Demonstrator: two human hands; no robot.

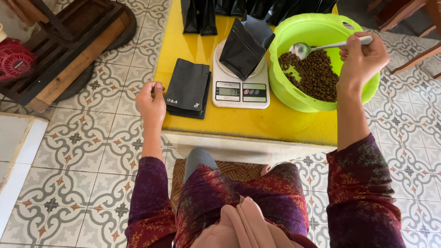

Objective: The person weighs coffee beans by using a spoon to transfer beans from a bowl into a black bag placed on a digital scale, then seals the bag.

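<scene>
A long-handled metal spoon [321, 46] was pinched by its handle end in the right hand [363, 57], grip closed on it, bowl empty and poised over a heap of dark brown coffee beans [312, 76]. The beans lay inside a round lime-green plastic basin [294, 32], which stood at the 3 o'clock side of the yellow bench [239, 124].

At 9 o'clock from the basin, just beside it, a white digital kitchen scale [240, 89] carried an open matte black stand-up pouch [245, 46], tilted, its mouth leaning toward the basin rim. The scale's display was lit.

At 9 o'clock from the scale lay a flat stack of matte black empty pouches [188, 89], near the bench's left edge. The left hand [151, 98] hovered just beside that stack at its 9 o'clock, fingers curled into a loose fist; whether it held anything could not be told.

At 12 o'clock along the bench's far edge stood a row of more black pouches [257, 9], upright.

Beyond the bench, patterned grey-and-white floor tiles [82, 151]. At 10 o'clock, a dark wooden pallet [69, 41], and a red machine part [14, 59] at the frame's left edge. The person sat wearing a maroon patterned garment [363, 202].
</scene>
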